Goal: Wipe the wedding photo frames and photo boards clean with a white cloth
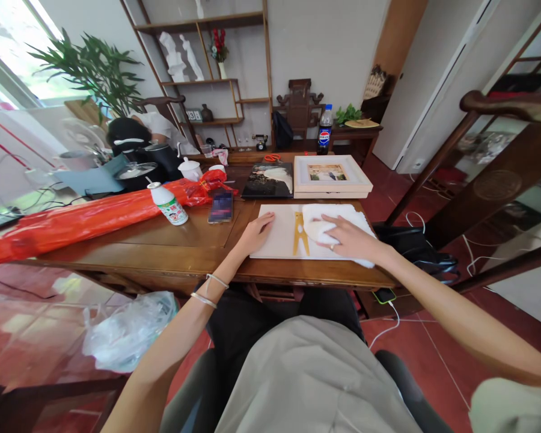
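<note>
A flat white board (277,231) lies near the front edge of the wooden table, with a yellow A-shaped figure (300,234) on its middle. My left hand (256,233) rests flat on the board's left edge, fingers extended. On the right part of the board, a thick, folded white cloth (318,214) sits under my right hand (345,236). The fingers of that hand press into the cloth and hold it against the board, covering part of it. Some of the cloth hangs past the board's lower right corner.
Behind the board are a white framed picture (363,183) and a dark album (267,180). A phone (220,206), white bottle (168,203) and long red plastic-wrapped bundle (94,222) are at left. A cola bottle (324,131) stands at the back; a wooden chair (491,162) is at right.
</note>
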